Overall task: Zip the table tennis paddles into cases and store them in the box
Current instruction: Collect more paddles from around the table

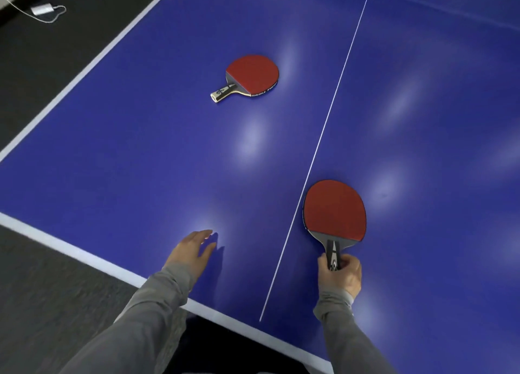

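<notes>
Right hand (339,272) fingers (347,261) grip the near paddle (334,207) by its handle, blade beyond them; left hand (194,247) open over the surface (140,162). Probably light, stiff. Far paddle (251,75) lies well beyond both.

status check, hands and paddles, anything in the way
Right hand grips near paddle by its handle. Left hand open, empty. Far paddle flat on table. Nothing blocking.
</notes>
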`<move>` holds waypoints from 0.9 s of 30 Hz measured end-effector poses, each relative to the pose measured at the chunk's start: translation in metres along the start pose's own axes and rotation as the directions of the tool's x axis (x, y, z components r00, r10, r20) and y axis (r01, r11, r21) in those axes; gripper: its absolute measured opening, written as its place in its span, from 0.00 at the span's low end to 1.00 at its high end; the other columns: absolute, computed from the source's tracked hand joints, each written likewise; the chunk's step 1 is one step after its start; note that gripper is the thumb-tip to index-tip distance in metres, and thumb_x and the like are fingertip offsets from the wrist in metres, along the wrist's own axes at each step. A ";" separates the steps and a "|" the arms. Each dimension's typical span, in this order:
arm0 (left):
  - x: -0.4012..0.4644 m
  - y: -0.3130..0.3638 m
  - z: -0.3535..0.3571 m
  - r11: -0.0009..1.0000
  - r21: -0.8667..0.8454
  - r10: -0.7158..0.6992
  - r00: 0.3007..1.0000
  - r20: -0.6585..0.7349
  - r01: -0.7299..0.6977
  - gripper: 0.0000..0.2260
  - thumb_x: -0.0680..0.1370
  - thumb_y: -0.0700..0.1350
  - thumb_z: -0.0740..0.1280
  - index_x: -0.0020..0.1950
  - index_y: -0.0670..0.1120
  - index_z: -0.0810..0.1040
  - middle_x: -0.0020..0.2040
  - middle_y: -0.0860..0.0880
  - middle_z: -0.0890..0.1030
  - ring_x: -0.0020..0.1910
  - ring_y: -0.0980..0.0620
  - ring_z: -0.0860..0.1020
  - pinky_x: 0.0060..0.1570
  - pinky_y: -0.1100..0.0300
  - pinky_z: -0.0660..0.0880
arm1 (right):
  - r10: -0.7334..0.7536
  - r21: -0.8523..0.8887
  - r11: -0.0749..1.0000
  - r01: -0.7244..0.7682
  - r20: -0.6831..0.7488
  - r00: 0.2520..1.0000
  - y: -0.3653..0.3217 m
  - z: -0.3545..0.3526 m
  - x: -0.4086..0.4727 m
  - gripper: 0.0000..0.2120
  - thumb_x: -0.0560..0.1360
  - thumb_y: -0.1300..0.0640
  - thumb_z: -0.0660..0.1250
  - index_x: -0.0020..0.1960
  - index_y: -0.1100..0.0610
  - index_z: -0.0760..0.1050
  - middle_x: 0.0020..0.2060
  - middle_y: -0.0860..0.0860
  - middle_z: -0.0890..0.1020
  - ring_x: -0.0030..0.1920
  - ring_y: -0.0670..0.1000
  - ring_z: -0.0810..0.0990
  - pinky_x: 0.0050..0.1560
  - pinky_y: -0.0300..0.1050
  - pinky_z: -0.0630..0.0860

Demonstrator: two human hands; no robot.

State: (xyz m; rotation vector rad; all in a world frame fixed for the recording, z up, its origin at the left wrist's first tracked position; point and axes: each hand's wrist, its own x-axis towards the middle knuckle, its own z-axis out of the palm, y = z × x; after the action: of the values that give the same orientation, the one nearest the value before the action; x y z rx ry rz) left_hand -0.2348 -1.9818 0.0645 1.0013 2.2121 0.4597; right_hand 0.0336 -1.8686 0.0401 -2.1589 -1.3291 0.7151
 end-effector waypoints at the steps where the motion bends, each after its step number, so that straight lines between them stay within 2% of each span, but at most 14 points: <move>1: 0.012 0.003 -0.005 1.000 -0.010 0.015 1.000 -0.011 -0.015 0.16 0.78 0.42 0.64 0.65 0.41 0.74 0.61 0.43 0.78 0.59 0.45 0.76 0.61 0.57 0.69 | 0.006 0.007 1.000 -0.006 -0.020 1.000 -0.007 0.005 0.001 0.15 0.65 0.58 0.75 0.46 0.62 0.73 0.40 0.55 0.77 0.43 0.61 0.76 0.43 0.47 0.68; 7: 0.091 0.022 -0.041 0.993 -0.095 0.059 0.994 -0.092 -0.068 0.14 0.77 0.41 0.65 0.63 0.39 0.75 0.58 0.41 0.78 0.58 0.43 0.77 0.58 0.53 0.72 | 0.019 0.035 0.999 -0.016 -0.100 0.995 -0.063 0.030 0.007 0.13 0.65 0.56 0.75 0.43 0.59 0.73 0.37 0.51 0.75 0.41 0.59 0.77 0.43 0.45 0.67; 12: 0.179 0.039 -0.078 0.991 -0.092 0.085 0.981 -0.175 -0.103 0.20 0.77 0.43 0.65 0.68 0.41 0.70 0.64 0.42 0.71 0.61 0.43 0.74 0.60 0.51 0.71 | 0.087 0.056 0.995 -0.081 -0.121 0.989 -0.126 0.059 0.020 0.13 0.67 0.56 0.73 0.46 0.60 0.73 0.40 0.54 0.78 0.43 0.58 0.77 0.45 0.45 0.69; 15: 0.233 0.052 -0.093 0.993 -0.063 0.088 0.977 -0.192 -0.102 0.24 0.77 0.46 0.65 0.72 0.43 0.65 0.67 0.44 0.66 0.66 0.44 0.68 0.62 0.48 0.70 | 0.160 -0.019 0.987 -0.162 -0.055 0.986 -0.158 0.075 0.030 0.14 0.71 0.52 0.69 0.50 0.60 0.73 0.43 0.54 0.78 0.46 0.56 0.76 0.50 0.47 0.73; 18: 0.282 0.066 -0.103 0.993 0.001 0.115 0.970 -0.215 -0.117 0.28 0.76 0.50 0.66 0.73 0.43 0.62 0.69 0.44 0.64 0.68 0.44 0.64 0.62 0.48 0.68 | 0.199 -0.019 0.980 -0.200 -0.042 0.979 -0.186 0.088 0.040 0.14 0.72 0.53 0.68 0.52 0.62 0.73 0.45 0.56 0.78 0.48 0.56 0.76 0.52 0.48 0.73; 24: 0.362 0.089 -0.105 0.993 0.087 0.092 0.979 -0.183 -0.077 0.32 0.73 0.56 0.69 0.71 0.45 0.62 0.67 0.45 0.65 0.65 0.43 0.65 0.61 0.48 0.66 | 0.244 -0.020 0.969 -0.245 -0.029 0.969 -0.220 0.110 0.058 0.15 0.73 0.55 0.67 0.55 0.63 0.72 0.48 0.57 0.77 0.51 0.56 0.76 0.53 0.46 0.71; 27: 0.391 0.095 -0.104 0.985 0.162 0.089 0.978 -0.191 -0.058 0.30 0.72 0.55 0.70 0.68 0.45 0.65 0.65 0.45 0.68 0.65 0.43 0.66 0.61 0.49 0.65 | 0.266 -0.038 0.963 -0.267 -0.024 0.964 -0.228 0.121 0.067 0.15 0.73 0.54 0.68 0.55 0.62 0.72 0.49 0.56 0.78 0.51 0.55 0.76 0.52 0.44 0.70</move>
State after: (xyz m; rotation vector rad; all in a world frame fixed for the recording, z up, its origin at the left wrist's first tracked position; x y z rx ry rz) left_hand -0.4479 -1.6270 0.0270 1.1674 2.4247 0.4411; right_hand -0.1672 -1.6999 0.0891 -2.3994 -1.0618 0.7732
